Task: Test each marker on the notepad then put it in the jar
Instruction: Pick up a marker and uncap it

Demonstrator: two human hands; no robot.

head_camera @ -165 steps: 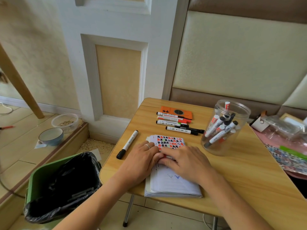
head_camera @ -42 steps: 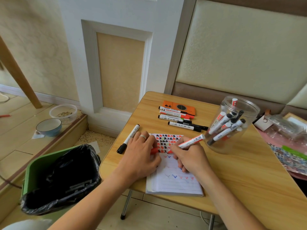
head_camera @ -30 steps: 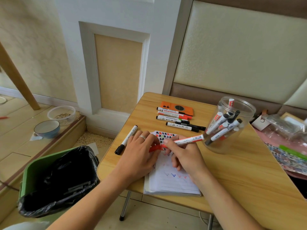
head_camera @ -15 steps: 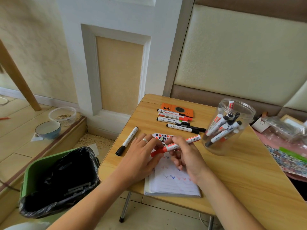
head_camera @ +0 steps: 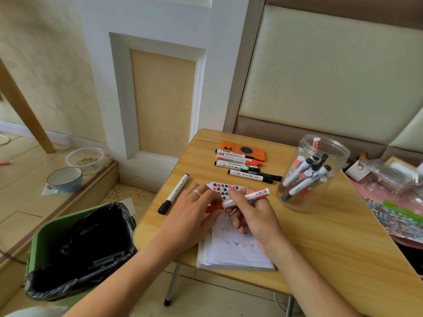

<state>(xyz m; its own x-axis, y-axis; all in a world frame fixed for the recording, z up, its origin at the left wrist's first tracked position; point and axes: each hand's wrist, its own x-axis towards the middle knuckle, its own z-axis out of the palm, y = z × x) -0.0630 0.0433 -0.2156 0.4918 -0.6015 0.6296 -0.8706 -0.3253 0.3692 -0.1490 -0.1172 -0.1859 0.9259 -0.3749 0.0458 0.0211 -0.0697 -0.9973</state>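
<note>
Marker (head_camera: 245,198) pinched: right hand (head_camera: 254,215) barrel, left hand (head_camera: 190,216) cap.

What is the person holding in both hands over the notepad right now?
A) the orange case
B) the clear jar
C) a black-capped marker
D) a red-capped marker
D: the right hand grips the white barrel of the red-capped marker while the left hand holds its red cap end, above the notepad.
</note>
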